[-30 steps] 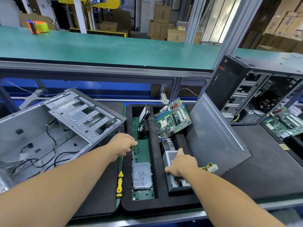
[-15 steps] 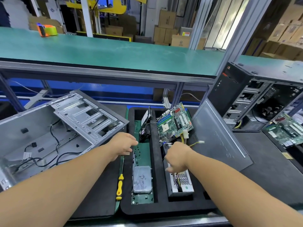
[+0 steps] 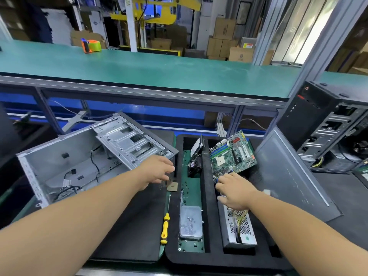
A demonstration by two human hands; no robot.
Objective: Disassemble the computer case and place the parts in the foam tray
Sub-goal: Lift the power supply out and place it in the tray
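Note:
The open grey computer case [image 3: 79, 160] lies on its side at the left. To its right is the black foam tray [image 3: 207, 255]. A green motherboard [image 3: 233, 154] leans in the tray's far right slot. The silver power supply [image 3: 239, 228] lies in the near right slot, and a hard drive [image 3: 190, 222] in the left slot. My right hand [image 3: 233, 192] presses down on the far end of the power supply, closed over its yellow cables [image 3: 240, 215]. My left hand [image 3: 159, 170] hovers at the case's near corner, fingers apart and empty, just above a small gold chip [image 3: 172, 186].
A yellow-handled screwdriver [image 3: 165, 226] lies between case and tray. The grey side panel [image 3: 288, 172] leans against the tray's right side. A black fan unit [image 3: 196, 156] stands in the tray's far left slot. Another open tower [image 3: 328, 132] stands at the right. A green shelf [image 3: 159, 68] runs overhead.
My right hand lifted the power supply's cables toward the motherboard, then came back down onto the power supply with them. My left hand's fingers spread apart at the case corner.

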